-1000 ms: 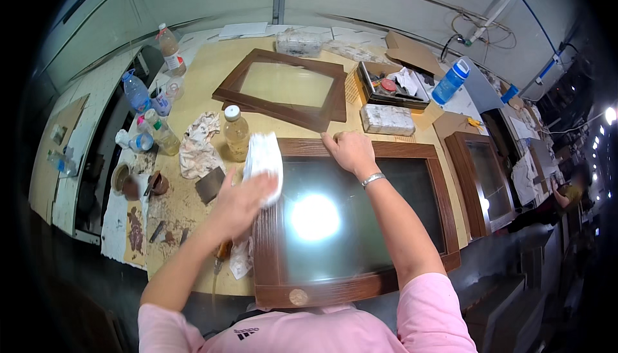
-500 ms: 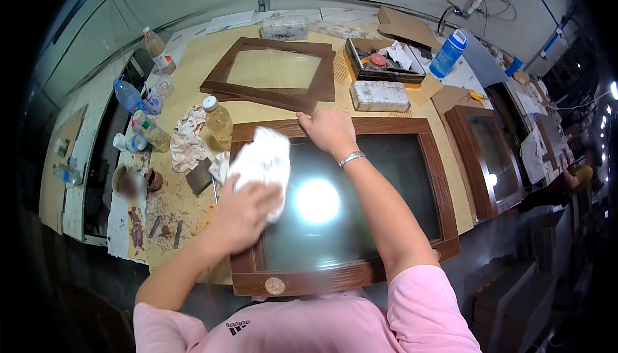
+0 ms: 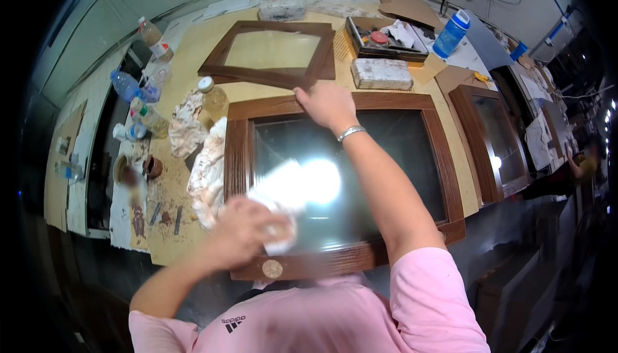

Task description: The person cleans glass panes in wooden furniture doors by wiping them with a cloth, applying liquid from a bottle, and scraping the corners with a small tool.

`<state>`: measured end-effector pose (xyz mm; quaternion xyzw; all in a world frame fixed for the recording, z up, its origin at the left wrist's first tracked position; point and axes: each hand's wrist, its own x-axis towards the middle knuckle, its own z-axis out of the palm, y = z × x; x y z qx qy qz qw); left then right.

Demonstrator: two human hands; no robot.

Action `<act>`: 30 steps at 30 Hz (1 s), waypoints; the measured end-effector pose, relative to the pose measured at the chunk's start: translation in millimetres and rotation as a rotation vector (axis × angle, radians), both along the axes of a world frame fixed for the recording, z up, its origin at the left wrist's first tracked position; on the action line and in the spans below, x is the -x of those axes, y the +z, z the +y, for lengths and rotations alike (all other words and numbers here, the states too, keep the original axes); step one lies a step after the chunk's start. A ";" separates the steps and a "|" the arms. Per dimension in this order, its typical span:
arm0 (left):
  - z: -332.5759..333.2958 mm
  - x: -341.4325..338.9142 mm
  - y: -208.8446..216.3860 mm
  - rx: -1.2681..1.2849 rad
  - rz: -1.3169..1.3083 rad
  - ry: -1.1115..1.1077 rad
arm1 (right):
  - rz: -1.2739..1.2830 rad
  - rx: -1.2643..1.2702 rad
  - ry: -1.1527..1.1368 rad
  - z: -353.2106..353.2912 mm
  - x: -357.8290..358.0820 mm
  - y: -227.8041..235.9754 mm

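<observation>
Currently, left hand (image 3: 248, 232) clamped on a folded white cloth (image 3: 281, 184), both motion-blurred, over the near-left part of a brown-framed glass panel (image 3: 341, 214). Panel lies under the cloth and right of that hand, on the desk (image 3: 187, 63). Right hand (image 3: 329, 104) closed over the panel's far rail, thumb toward the left; its fingertips are hidden. Panel extends from that hand toward the person's torso. Stained crumpled rag (image 3: 209, 176) just beside the panel's left side; capped bottle (image 3: 214, 99) near its far-left corner. Another brown frame (image 3: 273, 50) sits just beyond the right hand.
</observation>
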<state>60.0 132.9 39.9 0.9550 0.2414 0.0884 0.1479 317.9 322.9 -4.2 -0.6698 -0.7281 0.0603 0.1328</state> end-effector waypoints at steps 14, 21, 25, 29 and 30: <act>-24.0 -31.2 -7.3 -0.051 -0.104 0.010 | 0.045 0.024 -0.007 -2.8 5.1 6.9; -10.7 7.8 0.4 -0.123 -0.034 0.122 | 0.118 -0.463 -0.050 -20.0 -70.1 6.1; -20.6 -28.0 -2.0 -0.102 -0.071 0.081 | -0.082 -0.351 -0.393 -70.5 -165.1 19.4; -14.9 -3.1 9.2 -0.050 0.009 0.091 | -0.075 0.036 -0.624 -131.7 -234.2 21.8; -17.1 3.9 8.6 -0.032 0.001 0.106 | -0.025 0.102 -0.593 -139.9 -237.8 18.6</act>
